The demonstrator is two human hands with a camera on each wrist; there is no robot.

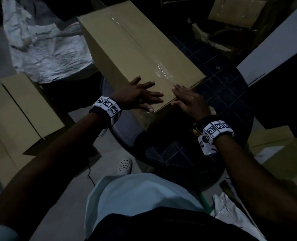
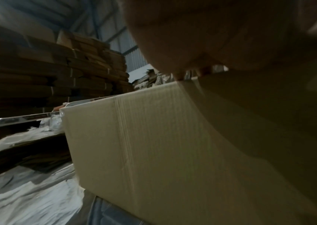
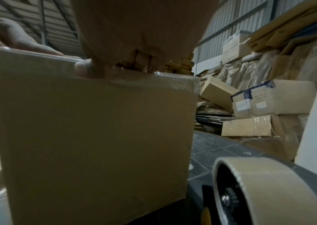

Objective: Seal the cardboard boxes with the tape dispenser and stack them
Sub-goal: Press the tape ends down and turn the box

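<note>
A long brown cardboard box (image 1: 132, 49) lies on a dark round table (image 1: 231, 101), its top seam covered by clear tape (image 1: 161, 70). My left hand (image 1: 142, 94) lies flat on the box's near end with fingers spread. My right hand (image 1: 187, 100) presses flat on the near corner beside it, fingers straight. The left wrist view has the box's long side (image 2: 153, 144); the right wrist view has its end face (image 3: 95, 137). The tape dispenser with its roll (image 3: 259, 190) sits on the table just right of the box, held by neither hand.
Flat cardboard boxes (image 1: 17, 110) lie on the floor at left. White crumpled sheeting (image 1: 43, 46) lies behind them. More boxes (image 1: 236, 13) sit at the back right, a white panel (image 1: 274, 42) at right, and tan boxes (image 1: 283, 153) at the near right. My shoe (image 1: 125, 166) stands by the table's base.
</note>
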